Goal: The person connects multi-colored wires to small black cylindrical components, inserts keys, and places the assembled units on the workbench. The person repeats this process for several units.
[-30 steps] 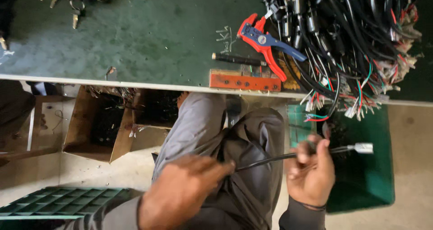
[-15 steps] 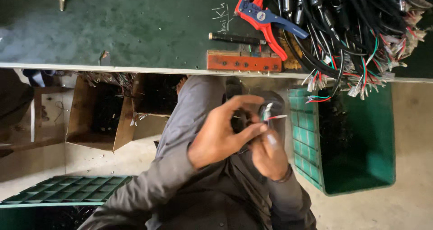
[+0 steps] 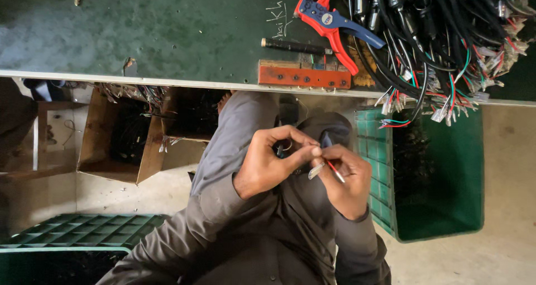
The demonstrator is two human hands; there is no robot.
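Your left hand [image 3: 268,165] and right hand [image 3: 346,181] meet over your lap, fingertips pinched together on the thin red wire end [image 3: 335,171] with a small pale connector [image 3: 316,170] beside it; both grips are narrow and closed on the cable. Risk: so small a pinch may let the connector slip to the floor, or bend the bared wire. Half a second earlier the hands overlapped tighter and higher; now they sit apart, wire showing. Beyond, the green crate [image 3: 441,179], then the red terminal block [image 3: 304,76] at the bench edge [image 3: 167,79], the wire stripper [image 3: 329,25] and cable bundle [image 3: 446,34].
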